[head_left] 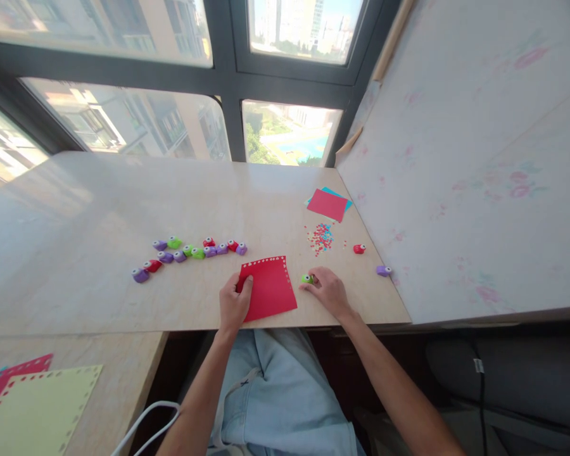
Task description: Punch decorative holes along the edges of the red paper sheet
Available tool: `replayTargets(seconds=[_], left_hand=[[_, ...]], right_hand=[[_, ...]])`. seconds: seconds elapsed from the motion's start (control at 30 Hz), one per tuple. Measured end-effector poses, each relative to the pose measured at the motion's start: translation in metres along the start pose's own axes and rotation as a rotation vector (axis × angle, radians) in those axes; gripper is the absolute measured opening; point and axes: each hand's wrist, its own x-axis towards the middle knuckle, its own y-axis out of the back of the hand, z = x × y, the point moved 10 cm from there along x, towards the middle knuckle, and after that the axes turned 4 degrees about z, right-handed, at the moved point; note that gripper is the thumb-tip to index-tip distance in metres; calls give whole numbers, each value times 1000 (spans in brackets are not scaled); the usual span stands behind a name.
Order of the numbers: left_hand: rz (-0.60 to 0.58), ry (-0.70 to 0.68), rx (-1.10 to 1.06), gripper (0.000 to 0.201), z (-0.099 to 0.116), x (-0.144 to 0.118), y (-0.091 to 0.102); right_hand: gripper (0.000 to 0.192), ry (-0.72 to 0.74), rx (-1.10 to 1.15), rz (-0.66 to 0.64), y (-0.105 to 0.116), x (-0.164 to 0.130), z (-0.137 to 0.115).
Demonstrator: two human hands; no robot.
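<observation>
My left hand [235, 301] grips the left side of a red paper sheet [270, 289], its thumb on top. Small punched holes run along the sheet's top edge and down part of its right edge. Just right of the sheet, my right hand [329, 290] pinches a green craft punch [306, 278] between thumb and fingers, apart from the paper. Beyond it lies a scatter of tiny red, blue and pale paper cutouts [321, 239].
A row of purple, green and red punches [198, 253] lies to the left. A red punch [359, 249] and a purple punch [384, 271] sit at right. Stacked paper [327, 204] lies behind the cutouts. Hole-edged yellow paper [42, 405] is at lower left, near a white cable [147, 418].
</observation>
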Motion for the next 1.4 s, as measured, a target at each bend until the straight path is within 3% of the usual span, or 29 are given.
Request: replayTargets(seconds=[0.23,0.63,1.1,1.4], left_hand=[[8,-7,2,25,0,-1,2],[27,25,-61,24,-2,-1,6],[0,26,-23,27,-2,-2,3],[-6,-1,-10,23,-1,-2,2]], right_hand=[[32,150,67,-118,-19,2,-33],[22,93,148,-103,-16,4,-26],[26,128,151,-146,-18,4,-32],[27,37,347,-141,-14,4,-20]])
